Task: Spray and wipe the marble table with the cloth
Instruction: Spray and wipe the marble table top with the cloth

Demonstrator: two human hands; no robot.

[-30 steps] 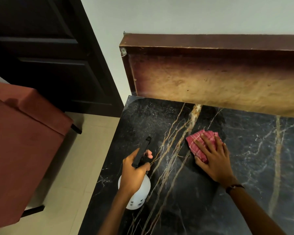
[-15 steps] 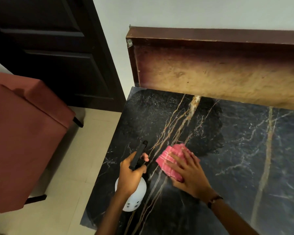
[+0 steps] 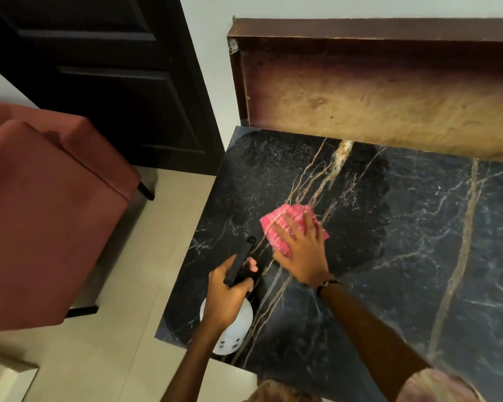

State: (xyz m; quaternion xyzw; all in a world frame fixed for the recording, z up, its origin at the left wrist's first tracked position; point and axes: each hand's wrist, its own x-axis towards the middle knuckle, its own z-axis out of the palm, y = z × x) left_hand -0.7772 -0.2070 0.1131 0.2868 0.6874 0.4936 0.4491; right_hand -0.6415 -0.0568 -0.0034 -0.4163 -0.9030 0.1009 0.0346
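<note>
Cloth [image 3: 285, 227] flattened under right hand [image 3: 301, 256]; left hand [image 3: 225, 297] grips spray bottle [image 3: 233, 329] near desk [image 3: 389, 256] edge, which risks tipping off.

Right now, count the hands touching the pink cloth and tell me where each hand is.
1. The right hand lies flat on the pink cloth on the marble table. The left hand grips the spray bottle beside it.

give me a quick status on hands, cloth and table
Left hand grips spray bottle. Right hand presses pink cloth flat on marble table. Nothing in the cloth's way.
</note>
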